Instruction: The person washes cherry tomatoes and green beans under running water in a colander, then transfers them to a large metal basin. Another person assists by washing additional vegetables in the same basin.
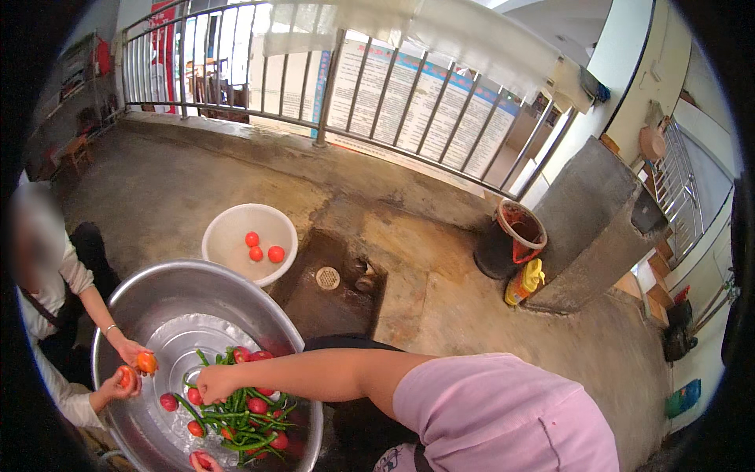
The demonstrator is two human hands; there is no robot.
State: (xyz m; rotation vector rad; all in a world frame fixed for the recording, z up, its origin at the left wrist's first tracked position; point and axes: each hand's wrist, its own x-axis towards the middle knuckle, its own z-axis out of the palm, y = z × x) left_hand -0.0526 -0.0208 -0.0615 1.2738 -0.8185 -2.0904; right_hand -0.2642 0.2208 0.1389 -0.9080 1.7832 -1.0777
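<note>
My right hand (pixel 219 384) reaches into a large metal basin (pixel 194 271), its fingers curled down among long green chili peppers (pixel 233 419) and red tomatoes (pixel 257 405). Whether it grips anything is hidden by the back of the hand. At the bottom edge of the picture, my left hand (pixel 211 465) shows only in part, its fingers around a red, round vegetable. Across the basin, another person's two hands (pixel 125 352) each hold an orange-red tomato (pixel 147 362). One tomato (pixel 168 402) lies apart on the basin's shiny floor, left of the peppers.
Behind the basin, a white plastic bowl (pixel 224 236) holds three tomatoes. Beside it lies a sunken floor recess with a round drain cover (pixel 328 278). A black bucket (pixel 492 253) and a yellow bottle (pixel 524 282) stand by a concrete block (pixel 590 218). Metal railing (pixel 321 88) runs behind.
</note>
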